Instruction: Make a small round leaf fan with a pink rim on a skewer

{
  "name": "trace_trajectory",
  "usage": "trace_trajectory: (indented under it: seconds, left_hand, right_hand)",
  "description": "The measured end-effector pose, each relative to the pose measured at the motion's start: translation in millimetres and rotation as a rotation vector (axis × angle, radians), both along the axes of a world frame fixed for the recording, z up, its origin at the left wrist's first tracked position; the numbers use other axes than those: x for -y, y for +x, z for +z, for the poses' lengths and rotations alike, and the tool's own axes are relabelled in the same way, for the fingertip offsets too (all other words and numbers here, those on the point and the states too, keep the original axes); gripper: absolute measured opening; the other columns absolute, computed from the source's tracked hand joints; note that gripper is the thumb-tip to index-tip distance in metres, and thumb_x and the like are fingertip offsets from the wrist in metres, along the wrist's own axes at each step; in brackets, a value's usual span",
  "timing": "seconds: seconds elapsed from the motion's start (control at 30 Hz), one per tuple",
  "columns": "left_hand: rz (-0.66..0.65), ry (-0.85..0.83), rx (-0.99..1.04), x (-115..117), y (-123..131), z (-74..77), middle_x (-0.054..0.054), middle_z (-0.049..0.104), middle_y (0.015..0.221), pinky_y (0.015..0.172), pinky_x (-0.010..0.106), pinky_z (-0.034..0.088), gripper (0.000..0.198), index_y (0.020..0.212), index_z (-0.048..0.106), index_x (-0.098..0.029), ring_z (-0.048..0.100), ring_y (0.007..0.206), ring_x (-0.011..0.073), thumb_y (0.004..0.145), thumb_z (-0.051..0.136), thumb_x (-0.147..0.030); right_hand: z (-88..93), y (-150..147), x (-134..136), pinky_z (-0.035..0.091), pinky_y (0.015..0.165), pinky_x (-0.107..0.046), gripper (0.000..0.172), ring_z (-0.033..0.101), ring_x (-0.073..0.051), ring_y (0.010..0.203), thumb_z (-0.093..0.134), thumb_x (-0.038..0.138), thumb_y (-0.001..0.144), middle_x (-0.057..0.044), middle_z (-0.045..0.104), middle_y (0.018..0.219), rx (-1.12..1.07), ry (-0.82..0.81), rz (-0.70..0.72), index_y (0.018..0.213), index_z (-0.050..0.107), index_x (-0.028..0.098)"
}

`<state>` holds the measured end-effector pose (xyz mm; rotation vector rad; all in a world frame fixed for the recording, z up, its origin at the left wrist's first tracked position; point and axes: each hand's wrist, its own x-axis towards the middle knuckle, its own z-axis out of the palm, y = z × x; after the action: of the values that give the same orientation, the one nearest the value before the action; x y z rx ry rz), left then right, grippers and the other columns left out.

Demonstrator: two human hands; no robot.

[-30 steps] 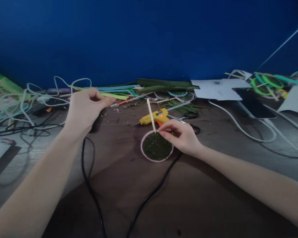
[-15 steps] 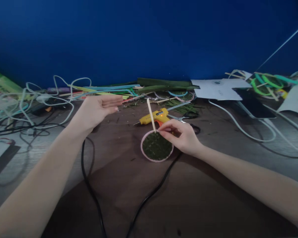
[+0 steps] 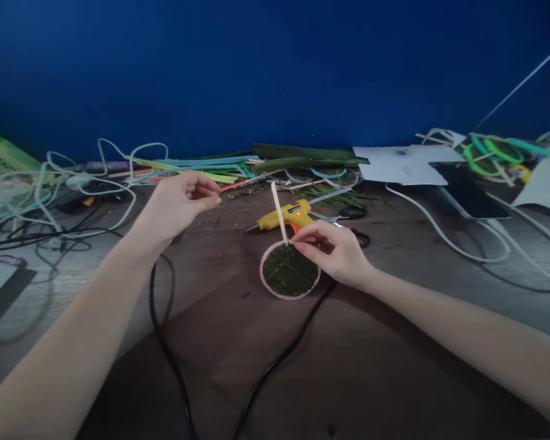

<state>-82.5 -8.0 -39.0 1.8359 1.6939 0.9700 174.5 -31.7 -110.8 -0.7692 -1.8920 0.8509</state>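
My right hand (image 3: 337,250) pinches a thin pale wooden stick (image 3: 278,211). The stick stands nearly upright, its lower end at the far rim of a round pink-rimmed disc (image 3: 288,271) filled with dark green weave, flat on the brown table. My left hand (image 3: 176,205) hovers above the table to the left, its fingers curled in against the thumb with nothing visible in them. A yellow glue gun (image 3: 286,217) with a lit orange lamp lies just behind the disc.
Coloured straws (image 3: 201,171) and green leaf strips (image 3: 302,156) lie along the blue wall. Scissors (image 3: 343,214) lie beside the glue gun. Black cables (image 3: 275,363) cross the near table. White cables (image 3: 96,183) tangle at left. White paper (image 3: 403,165), a phone (image 3: 467,195) and green loops (image 3: 490,150) lie at right.
My left hand lifted off the straws and drew back slightly, opened flat half a second ago, and has now curled its fingers in. The right hand, stick and disc have not moved.
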Motion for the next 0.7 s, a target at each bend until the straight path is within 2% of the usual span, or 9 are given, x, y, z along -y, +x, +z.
trace_trajectory:
  seconds: [0.1, 0.23, 0.37, 0.57, 0.63, 0.7]
  left_hand:
    - [0.005, -0.015, -0.089, 2, 0, 2.1, 0.004, 0.066, 0.079, 0.069, 0.024, 0.043, 0.019, 0.087, 0.064, -0.014, 0.060, 0.072, 0.0133, 0.072, 0.062, -0.026]
    - [0.063, -0.008, -0.290, 5, 6, 6.5, 0.001, 0.065, 0.067, 0.062, 0.023, 0.039, 0.016, 0.077, 0.067, -0.016, 0.057, 0.063, 0.0125, 0.075, 0.058, -0.029]
    - [0.105, -0.029, -0.268, 6, 11, 7.6, 0.000, 0.065, 0.063, 0.057, 0.021, 0.038, 0.022, 0.065, 0.065, -0.016, 0.054, 0.056, 0.0104, 0.076, 0.054, -0.032]
    - [0.183, 0.060, -0.370, 5, 9, 5.6, 0.000, 0.057, 0.049, 0.054, 0.022, 0.036, 0.039, 0.054, 0.058, -0.016, 0.052, 0.050, 0.0108, 0.082, 0.045, -0.039]
    - [0.163, 0.081, -0.381, 3, 6, 3.6, 0.001, 0.061, 0.055, 0.057, 0.023, 0.038, 0.033, 0.058, 0.061, -0.016, 0.055, 0.054, 0.0121, 0.080, 0.047, -0.037]
    - [0.106, 0.096, -0.362, 0, 2, 1.4, 0.002, 0.067, 0.073, 0.060, 0.023, 0.041, 0.015, 0.076, 0.065, -0.017, 0.059, 0.064, 0.0139, 0.074, 0.056, -0.028]
  right_hand:
    - [0.1, 0, 0, 0.052, 0.062, -0.024, 0.005, 0.063, -0.012, 0.070, 0.058, 0.021, 0.079, -0.002, 0.067, 0.078, -0.004, 0.001, 0.000, 0.082, 0.062, 0.018]
    - [1.2, 0, 0, 0.051, 0.060, -0.022, 0.004, 0.062, -0.011, 0.068, 0.059, 0.018, 0.079, -0.001, 0.067, 0.078, -0.004, 0.029, -0.003, 0.081, 0.061, 0.018]
    - [1.3, -1, 0, 0.052, 0.060, -0.021, 0.003, 0.063, -0.010, 0.067, 0.059, 0.018, 0.079, -0.001, 0.067, 0.077, 0.005, 0.035, -0.004, 0.081, 0.061, 0.018]
    - [0.9, -1, 0, 0.053, 0.061, -0.022, 0.004, 0.064, -0.011, 0.070, 0.059, 0.018, 0.079, -0.001, 0.067, 0.079, -0.009, 0.019, 0.001, 0.082, 0.061, 0.019]
    - [1.4, 0, 0, 0.053, 0.061, -0.022, 0.004, 0.064, -0.011, 0.069, 0.059, 0.018, 0.079, -0.001, 0.067, 0.079, -0.008, 0.024, -0.001, 0.082, 0.061, 0.019]
    - [1.7, 0, 0, 0.052, 0.060, -0.022, 0.003, 0.064, -0.011, 0.068, 0.059, 0.018, 0.079, -0.001, 0.067, 0.078, -0.002, 0.025, -0.005, 0.081, 0.061, 0.019]
